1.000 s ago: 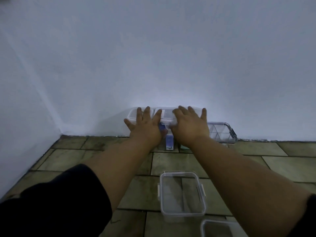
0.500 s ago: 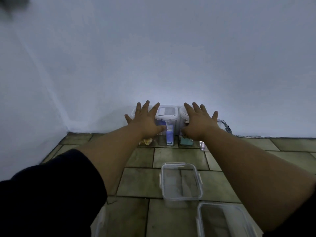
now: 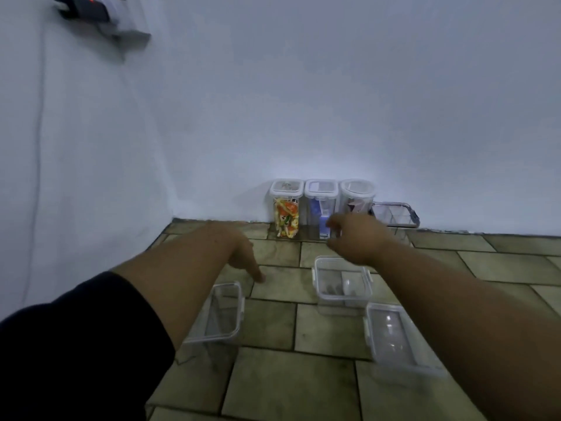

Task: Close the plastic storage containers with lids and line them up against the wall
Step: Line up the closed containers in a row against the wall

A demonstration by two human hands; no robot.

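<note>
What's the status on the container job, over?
Left hand and right hand empty, open, above the floor. Three lidded containers lined up at the wall. Three open containers on the tiles, unlidded. Nothing in the way.

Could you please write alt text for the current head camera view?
Two bare hands, left and right, hold nothing above a tiled floor. Three lidded containers stand against the white wall; three open containers sit nearer.
</note>
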